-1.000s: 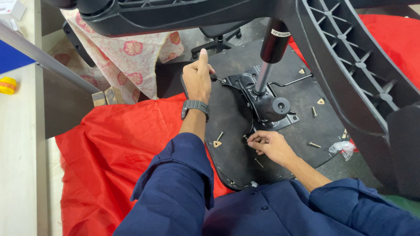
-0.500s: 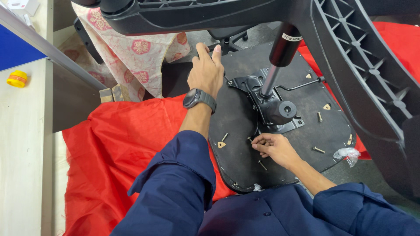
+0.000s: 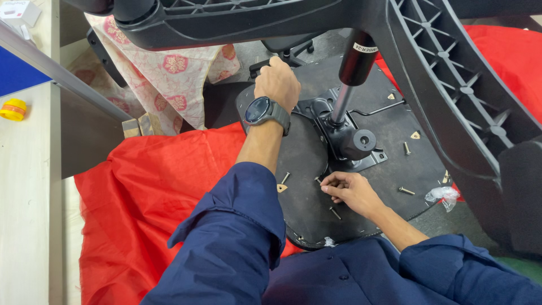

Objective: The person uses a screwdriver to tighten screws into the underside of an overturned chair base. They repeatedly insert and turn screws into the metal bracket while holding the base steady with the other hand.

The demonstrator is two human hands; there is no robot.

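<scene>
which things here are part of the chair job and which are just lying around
In use: left hand gripping the seat base edge; right hand pinching a screw; tilt mechanism; gas cylinder; loose screws.

Lying about: yellow cap, floral cloth, plastic wrapper, red cloth.

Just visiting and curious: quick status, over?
Left hand grips seat base far edge. Right hand pinches a screw beside mechanism plate. Loose screws around.

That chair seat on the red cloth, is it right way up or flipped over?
Flipped over. The chair seat shows its flat black underside, with the metal plate and its post on top and loose screws lying on it.
</scene>
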